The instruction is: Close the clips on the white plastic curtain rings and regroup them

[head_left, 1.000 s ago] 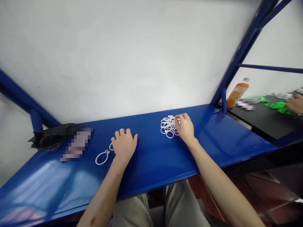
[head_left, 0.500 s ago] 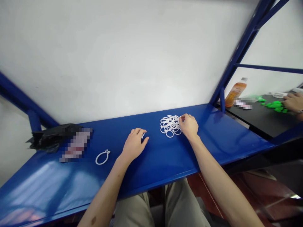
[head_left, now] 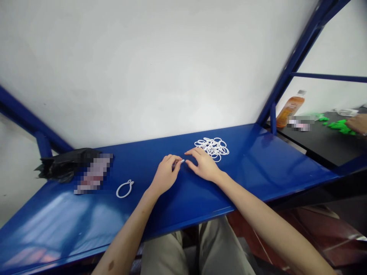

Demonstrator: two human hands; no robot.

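Observation:
My left hand [head_left: 166, 173] is over the middle of the blue table, thumb and fingers pinched. Between its fingertips shows the pale end of what looks like a white curtain ring [head_left: 182, 161], mostly hidden by the fingers. Facing it, my right hand [head_left: 203, 165] has thumb and forefinger apart, with nothing visible in it, close to the left fingertips. Just behind my right hand lies a loose pile of white curtain rings [head_left: 219, 147], partly covered by its fingers. A single white curtain ring with a small eyelet [head_left: 124, 189] lies flat to the left.
A black plastic bag [head_left: 69, 160] and a blurred packet [head_left: 96, 173] lie on the blue table's [head_left: 258, 160] left end. Blue frame posts [head_left: 289, 61] rise at the sides. On a black table to the right are an orange bottle [head_left: 291, 109], green pieces [head_left: 341, 126] and another person's hand [head_left: 357, 123].
My right hand has moved left from the pile's right side to beside my left hand, its fingers spreading. My left fingertips have closed together. The pile has spread slightly.

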